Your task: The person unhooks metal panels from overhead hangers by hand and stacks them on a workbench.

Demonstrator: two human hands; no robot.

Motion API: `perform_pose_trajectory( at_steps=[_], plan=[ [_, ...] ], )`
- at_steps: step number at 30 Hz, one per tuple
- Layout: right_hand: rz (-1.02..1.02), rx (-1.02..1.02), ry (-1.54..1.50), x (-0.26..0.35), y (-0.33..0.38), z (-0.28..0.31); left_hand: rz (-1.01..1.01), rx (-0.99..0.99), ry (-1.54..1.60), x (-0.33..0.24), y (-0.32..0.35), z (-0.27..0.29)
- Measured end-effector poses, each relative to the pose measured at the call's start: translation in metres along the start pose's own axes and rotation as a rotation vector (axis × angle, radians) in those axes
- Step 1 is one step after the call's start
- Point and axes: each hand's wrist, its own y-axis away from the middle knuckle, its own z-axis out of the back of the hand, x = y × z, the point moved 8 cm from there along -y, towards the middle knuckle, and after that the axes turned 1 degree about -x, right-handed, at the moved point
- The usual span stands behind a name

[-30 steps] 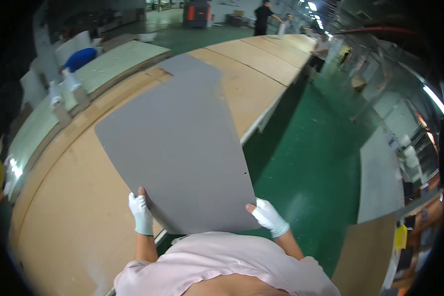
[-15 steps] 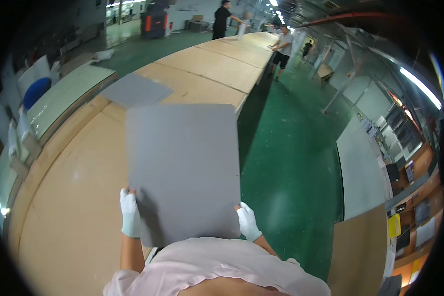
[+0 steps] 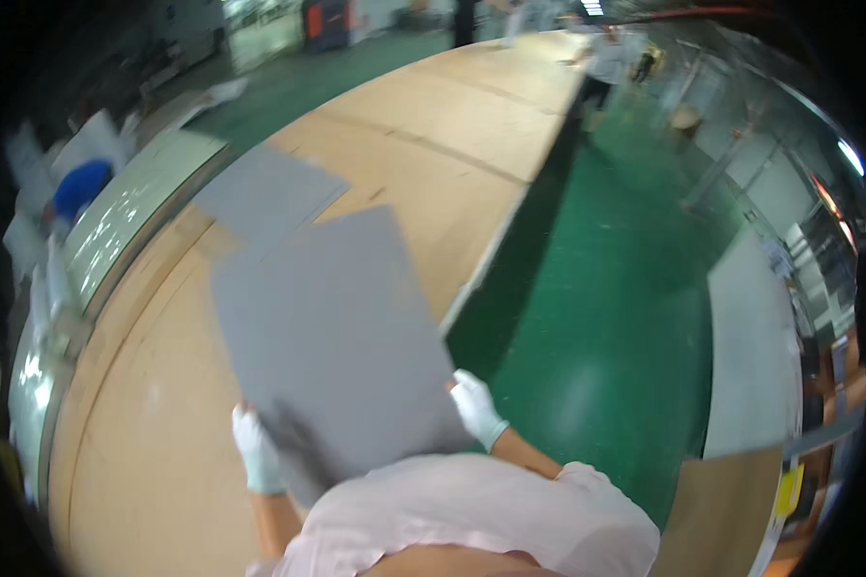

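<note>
A large grey rectangular sheet (image 3: 332, 327) with rounded corners is held out flat in front of my body. My left hand (image 3: 258, 448), in a white glove with bare fingertips, grips its left edge. On the opposite edge my right hand (image 3: 475, 408), gloved the same way, has its fingers closed round the rim. The sheet's near edge lies close against my pale pink top (image 3: 471, 500). Beyond its far edge, a second grey sheet (image 3: 274, 195) lies on the long wooden table (image 3: 154, 385). My fingers under the held sheet are hidden.
The table stretches away to the far end, where a person in a light shirt (image 3: 606, 67) stands at its right side. Green floor (image 3: 587, 317) runs along the right. A light panel (image 3: 755, 346) stands further right. At left are a glossy pale surface (image 3: 144, 207) and a blue object (image 3: 82, 188).
The held sheet has turned counterclockwise, its far end swinging left toward the sheet on the table. Both hands still grip it. The whole view has shifted, with the far scene moving right and up.
</note>
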Motion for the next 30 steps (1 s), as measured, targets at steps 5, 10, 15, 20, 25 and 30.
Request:
perform_pose_trajectory(
  at_steps=[5, 10, 15, 20, 25, 30],
  plan=[
    [-0.180, -0.040, -0.091, 0.038, -0.037, -0.007, 0.088, -0.079, -0.030, 0.044, -0.052, -0.016],
    [-0.157, -0.078, 0.049, 0.034, -0.129, -0.039, 0.239, -0.205, 0.167, 0.073, -0.090, -0.033],
    [-0.143, 0.079, -0.028, 0.041, -0.241, -0.084, 0.216, -0.264, 0.060, 0.099, -0.151, -0.066],
    [0.185, 0.278, 0.063, 0.088, -0.414, -0.159, -0.022, -0.327, -0.182, 0.138, -0.279, -0.111],
    [0.038, 0.353, -0.071, 0.127, -0.570, -0.247, 0.054, -0.364, -0.192, 0.151, -0.433, -0.167],
    [0.343, 0.453, 0.049, 0.165, -0.645, -0.367, 0.316, -0.629, 0.063, 0.191, -0.526, -0.119]
  ],
)
